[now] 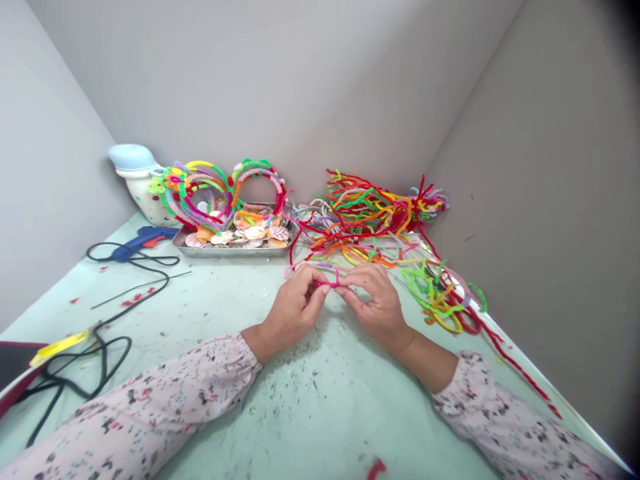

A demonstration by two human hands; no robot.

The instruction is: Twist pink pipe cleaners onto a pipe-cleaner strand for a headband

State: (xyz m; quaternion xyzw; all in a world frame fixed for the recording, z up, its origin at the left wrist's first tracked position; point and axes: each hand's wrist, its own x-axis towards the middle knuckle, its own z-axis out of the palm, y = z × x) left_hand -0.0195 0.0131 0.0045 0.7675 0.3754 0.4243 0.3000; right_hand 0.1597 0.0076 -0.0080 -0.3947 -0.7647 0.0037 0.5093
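Over the middle of the table, a short pink pipe cleaner (336,280) is pinched between both my hands. It bends upward near my right fingertips. My left hand (296,303) has thumb and index finger closed on its left part. My right hand (376,303) pinches it at the bend, the fingertips of both hands almost meeting. Just beyond my fingers lies a pale pink and lilac pipe cleaner strip (323,264), partly hidden by the hands. A big heap of coloured pipe cleaners (367,210) spreads behind my right hand.
Headbands (207,193) wrapped in pipe cleaners lean on a metal tray (235,252) of seashells (255,232). A blue glue gun (145,241) with a black cord (105,353) lies left. Behind it stands a white container (147,193). Loose pipe cleaners (440,300) lie right; walls enclose the table.
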